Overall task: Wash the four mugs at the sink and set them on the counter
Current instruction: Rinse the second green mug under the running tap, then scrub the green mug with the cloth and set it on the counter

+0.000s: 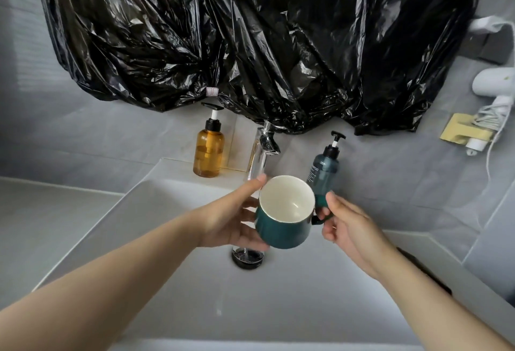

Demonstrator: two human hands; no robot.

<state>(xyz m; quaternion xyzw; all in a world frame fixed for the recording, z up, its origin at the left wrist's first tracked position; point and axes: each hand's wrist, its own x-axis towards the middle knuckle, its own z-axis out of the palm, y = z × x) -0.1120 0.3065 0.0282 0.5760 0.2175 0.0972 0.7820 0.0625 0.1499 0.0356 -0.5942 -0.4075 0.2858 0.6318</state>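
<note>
**Item 1, mug (284, 211).** Teal glazed outside, cream glazed inside, rounded belly, loop handle at its 3 o'clock. You hold it over the sink (167, 239), mouth tilted toward you. No suds or water show inside.

**Item 2, left hand (237, 217).** Wrapped round the mug's body from 9 o'clock, thumb up at the rim.

**Item 3, right hand (345, 225).** Pinching the handle, fingers closed on it.

**Item 4, sink.** White, smooth and broad. Dark round drain (248, 257) at the mug's 7 o'clock.

**Item 5, tap (262, 150).** Polished chrome, at the mug's 11 o'clock. What looks like a clear stream falls from it behind your left hand.

**Item 6, amber bottle (209, 153).** Translucent plastic with a black pump, at 10 o'clock.

**Item 7, blue bottle (324, 169).** Smoky plastic with a black pump, just behind the mug at 1 o'clock.

**Item 8, black sheet (250, 44).** Glossy, crumpled film hung across the wall at 12 o'clock.

**Item 9, surface (41, 211).** Pale and matte, at 9 o'clock.

**Progress.** You have one mug in hand, and it looks to be at the rinsing stage. No mug stands on the surface in view, and the other three are out of view, so you cannot tell the count done. Setting down is still to do for this mug.
</note>
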